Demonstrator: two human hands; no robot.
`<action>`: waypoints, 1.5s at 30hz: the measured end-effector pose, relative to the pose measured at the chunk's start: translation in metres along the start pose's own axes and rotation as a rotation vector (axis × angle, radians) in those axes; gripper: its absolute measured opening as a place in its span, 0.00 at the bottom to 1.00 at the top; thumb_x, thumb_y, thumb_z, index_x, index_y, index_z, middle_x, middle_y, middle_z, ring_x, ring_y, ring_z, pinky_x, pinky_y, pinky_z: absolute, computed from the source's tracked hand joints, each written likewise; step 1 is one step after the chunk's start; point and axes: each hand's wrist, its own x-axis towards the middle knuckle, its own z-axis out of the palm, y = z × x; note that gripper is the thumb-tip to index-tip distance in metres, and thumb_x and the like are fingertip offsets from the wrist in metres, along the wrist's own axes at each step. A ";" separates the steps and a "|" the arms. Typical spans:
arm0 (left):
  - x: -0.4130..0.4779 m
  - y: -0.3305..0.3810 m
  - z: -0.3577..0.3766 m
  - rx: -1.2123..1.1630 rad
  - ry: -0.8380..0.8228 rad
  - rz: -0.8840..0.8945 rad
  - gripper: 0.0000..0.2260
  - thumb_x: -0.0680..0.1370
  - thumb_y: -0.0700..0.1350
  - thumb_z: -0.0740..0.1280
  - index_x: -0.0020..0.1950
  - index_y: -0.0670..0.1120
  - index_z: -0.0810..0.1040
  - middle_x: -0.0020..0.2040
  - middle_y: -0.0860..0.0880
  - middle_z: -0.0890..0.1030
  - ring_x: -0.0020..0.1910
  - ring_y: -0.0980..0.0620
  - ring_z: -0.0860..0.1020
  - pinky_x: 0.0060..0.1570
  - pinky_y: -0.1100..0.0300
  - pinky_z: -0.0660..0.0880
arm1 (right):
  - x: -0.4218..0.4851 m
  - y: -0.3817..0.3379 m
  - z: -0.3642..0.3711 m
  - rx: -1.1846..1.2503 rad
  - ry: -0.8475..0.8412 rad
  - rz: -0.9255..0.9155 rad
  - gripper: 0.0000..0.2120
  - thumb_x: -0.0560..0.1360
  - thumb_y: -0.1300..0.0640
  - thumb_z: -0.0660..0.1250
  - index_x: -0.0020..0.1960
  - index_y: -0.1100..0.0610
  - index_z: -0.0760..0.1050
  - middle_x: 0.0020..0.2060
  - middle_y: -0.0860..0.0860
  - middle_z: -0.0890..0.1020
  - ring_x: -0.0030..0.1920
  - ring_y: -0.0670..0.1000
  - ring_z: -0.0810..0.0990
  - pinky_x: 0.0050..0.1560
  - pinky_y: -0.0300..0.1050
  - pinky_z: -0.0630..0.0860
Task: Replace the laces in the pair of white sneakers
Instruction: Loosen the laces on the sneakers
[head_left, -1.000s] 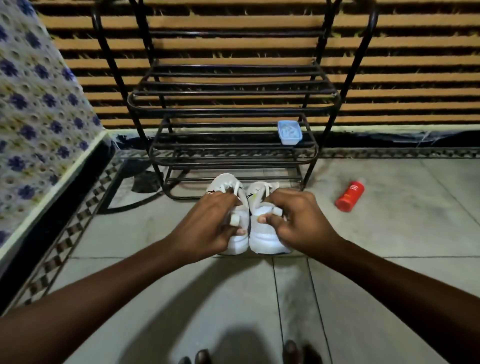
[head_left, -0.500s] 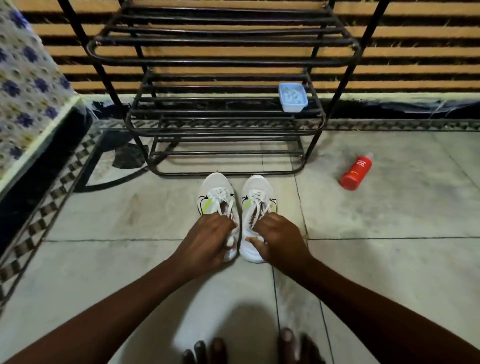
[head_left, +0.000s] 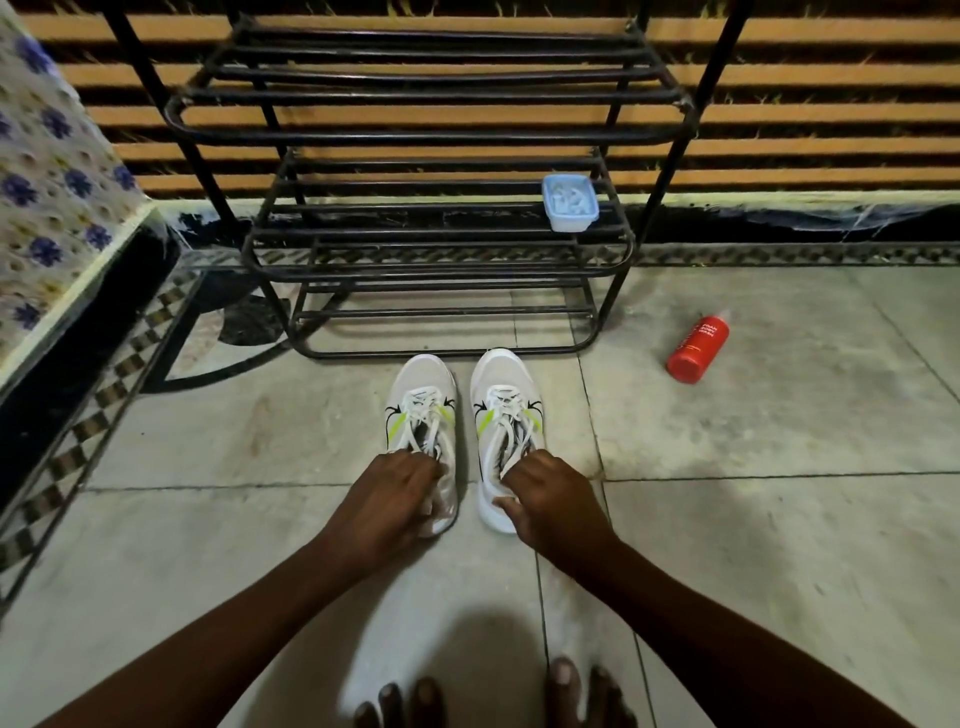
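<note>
Bare toes (head_left: 493, 696) show at the bottom edge, on the tiled floor (head_left: 208, 519). At centre frame the left hand (head_left: 392, 501) curls over the heel collar of the left sneaker (head_left: 426, 387). The right hand (head_left: 553, 501) pinches the heel of the right sneaker (head_left: 501, 376), thumb behind. Both shoes stand side by side on the floor, toes toward the black shoe rack (head_left: 431, 130). White laces (head_left: 423, 410) are threaded in both. Recommendation: release the heels, take one shoe, find the lace ends and draw them out eyelet by eyelet from the top. No replacement laces are evident; the contents of the blue tub (head_left: 570, 202) on the rack are unclear. A red bottle (head_left: 697, 347) lies at right.
</note>
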 end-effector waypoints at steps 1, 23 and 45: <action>-0.001 0.000 0.001 0.003 0.002 -0.007 0.16 0.71 0.46 0.68 0.57 0.43 0.78 0.49 0.47 0.80 0.46 0.42 0.78 0.45 0.53 0.68 | -0.001 0.001 0.000 0.000 -0.005 0.000 0.12 0.64 0.56 0.81 0.39 0.57 0.79 0.35 0.52 0.80 0.38 0.56 0.79 0.36 0.43 0.75; 0.136 0.030 -0.015 -0.364 -0.043 -0.258 0.07 0.73 0.39 0.69 0.50 0.44 0.83 0.47 0.45 0.84 0.50 0.46 0.82 0.54 0.52 0.77 | 0.045 0.058 -0.003 0.272 -0.164 0.357 0.11 0.68 0.57 0.72 0.49 0.59 0.76 0.41 0.53 0.76 0.41 0.55 0.76 0.46 0.52 0.75; 0.143 0.024 0.012 -0.520 0.178 -0.538 0.05 0.79 0.39 0.66 0.46 0.41 0.71 0.43 0.42 0.79 0.44 0.42 0.78 0.43 0.53 0.72 | 0.021 0.032 0.025 0.141 0.064 0.447 0.02 0.73 0.69 0.69 0.43 0.65 0.76 0.42 0.62 0.76 0.41 0.63 0.75 0.44 0.55 0.74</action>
